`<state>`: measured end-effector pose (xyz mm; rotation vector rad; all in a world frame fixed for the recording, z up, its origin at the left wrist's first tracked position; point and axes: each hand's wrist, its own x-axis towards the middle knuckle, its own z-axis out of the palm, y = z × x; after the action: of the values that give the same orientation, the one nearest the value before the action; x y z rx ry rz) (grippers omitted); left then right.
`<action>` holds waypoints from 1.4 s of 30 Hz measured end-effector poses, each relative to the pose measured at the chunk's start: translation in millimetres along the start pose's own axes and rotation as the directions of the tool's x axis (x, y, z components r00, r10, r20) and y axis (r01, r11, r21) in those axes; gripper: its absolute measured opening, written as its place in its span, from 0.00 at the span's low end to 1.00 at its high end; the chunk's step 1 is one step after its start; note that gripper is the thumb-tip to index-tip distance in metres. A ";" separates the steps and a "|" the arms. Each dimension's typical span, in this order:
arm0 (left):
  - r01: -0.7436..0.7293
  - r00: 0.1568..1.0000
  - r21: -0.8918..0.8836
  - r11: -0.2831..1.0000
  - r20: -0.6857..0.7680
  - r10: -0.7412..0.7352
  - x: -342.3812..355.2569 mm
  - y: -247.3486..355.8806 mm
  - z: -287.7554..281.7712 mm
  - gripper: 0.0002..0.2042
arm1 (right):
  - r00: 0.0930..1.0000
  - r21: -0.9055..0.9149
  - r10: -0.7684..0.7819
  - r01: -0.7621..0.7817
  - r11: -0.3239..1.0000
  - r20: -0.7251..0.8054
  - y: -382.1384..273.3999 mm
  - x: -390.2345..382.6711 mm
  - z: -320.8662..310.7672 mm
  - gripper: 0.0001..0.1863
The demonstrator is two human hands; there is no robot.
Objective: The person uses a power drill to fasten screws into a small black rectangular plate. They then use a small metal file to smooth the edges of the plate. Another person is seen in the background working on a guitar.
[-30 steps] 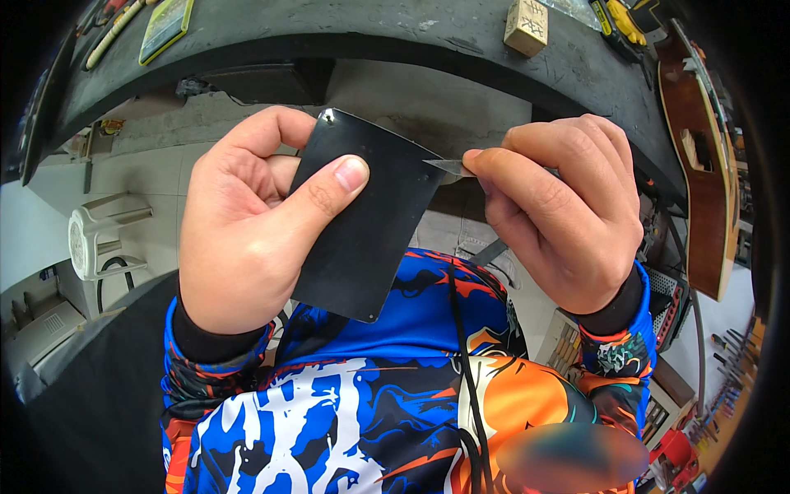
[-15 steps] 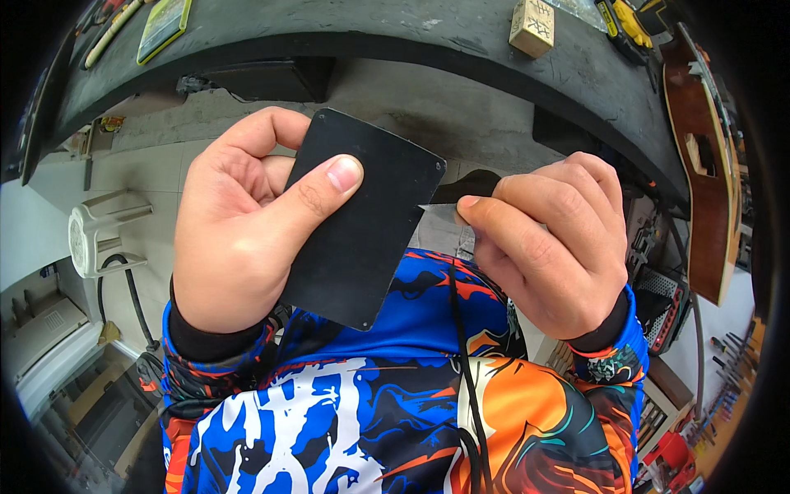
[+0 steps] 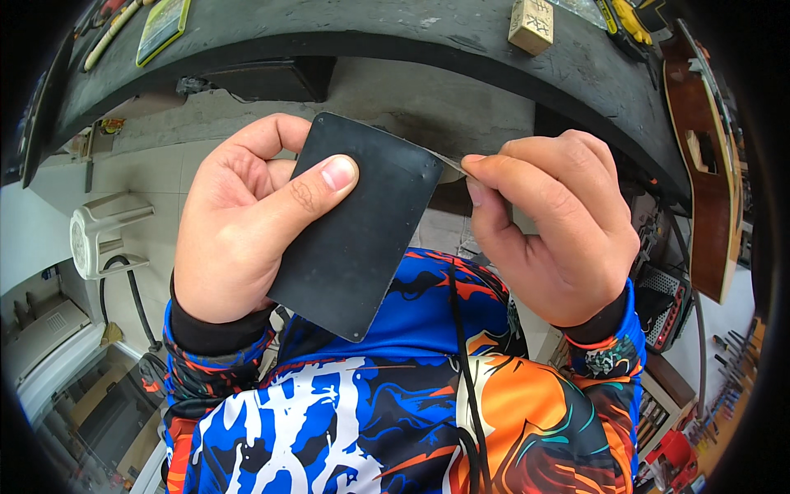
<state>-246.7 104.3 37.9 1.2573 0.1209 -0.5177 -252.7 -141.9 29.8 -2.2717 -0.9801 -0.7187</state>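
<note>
My left hand (image 3: 239,218) is closed on a black rectangular plate (image 3: 354,235), with the thumb lying across its face and the fingers behind. The plate is thin, with rounded corners and small holes near them, and it is held tilted in front of my body. At its upper right corner, my right hand (image 3: 559,222) pinches a thin grey-brown piece (image 3: 449,161) between thumb and index finger. That piece is seen nearly edge-on and meets the plate's corner; its kind cannot be made out, and part is hidden by my fingers.
Beyond my hands runs a dark workbench (image 3: 395,33). On it are a wooden block (image 3: 532,26), a yellow-edged flat case (image 3: 163,31) and a black-and-yellow tool (image 3: 629,29). A wooden guitar body (image 3: 704,206) stands at right, a white plastic stool (image 3: 99,235) at left.
My right hand has moved up along the plate's right edge to its upper corner, and the thin piece has turned more edge-on. The plate's lower end has shifted slightly left and down.
</note>
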 end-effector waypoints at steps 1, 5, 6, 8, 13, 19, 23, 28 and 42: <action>-0.002 1.000 -0.004 1.000 -0.005 0.002 -0.2 -0.1 0.7 0.10 | 1.000 -0.004 0.001 -0.001 1.000 0.002 -0.6 -0.7 0.5 0.17; 0.014 1.000 -0.009 1.000 -0.011 -0.015 -0.2 -0.3 1.8 0.10 | 0.999 -0.016 0.042 -0.042 0.999 -0.011 -7.9 -5.9 3.5 0.17; 0.014 1.000 -0.007 1.000 -0.005 -0.014 -0.2 -0.6 1.5 0.10 | 0.999 -0.017 0.048 -0.048 0.999 -0.020 -8.5 -6.2 3.8 0.17; 0.016 1.000 -0.007 1.000 0.007 -0.016 -0.1 -0.7 0.5 0.10 | 0.998 -0.020 0.051 -0.052 0.998 -0.042 -8.2 -6.2 3.8 0.17; -0.003 1.000 -0.001 1.000 -0.001 0.003 -1.0 -1.1 -0.6 0.09 | 0.999 -0.011 0.034 -0.034 0.999 -0.037 -7.2 -4.3 3.3 0.17; -0.001 1.000 -0.007 1.000 -0.011 0.001 -1.0 -0.6 2.5 0.09 | 0.998 -0.011 0.029 -0.029 1.000 -0.047 -10.0 -6.5 6.4 0.18; 0.009 1.000 -0.002 1.000 -0.015 -0.009 -0.9 0.1 3.8 0.08 | 0.999 -0.005 0.026 -0.027 1.000 -0.031 -16.4 -8.7 7.6 0.17; 0.012 1.000 -0.025 1.000 -0.013 -0.013 1.5 0.4 5.0 0.08 | 0.998 0.066 0.058 -0.058 0.996 0.002 -28.5 -12.9 4.9 0.17; 0.068 0.996 -0.112 0.991 0.060 -0.062 4.7 -4.4 -1.4 0.11 | 0.995 0.021 0.055 -0.053 0.998 -0.085 -11.3 -5.4 6.5 0.17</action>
<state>-244.2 103.3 31.9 1.1290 0.1427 -0.5940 -262.9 -133.5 24.9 -2.2227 -0.8787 -0.7739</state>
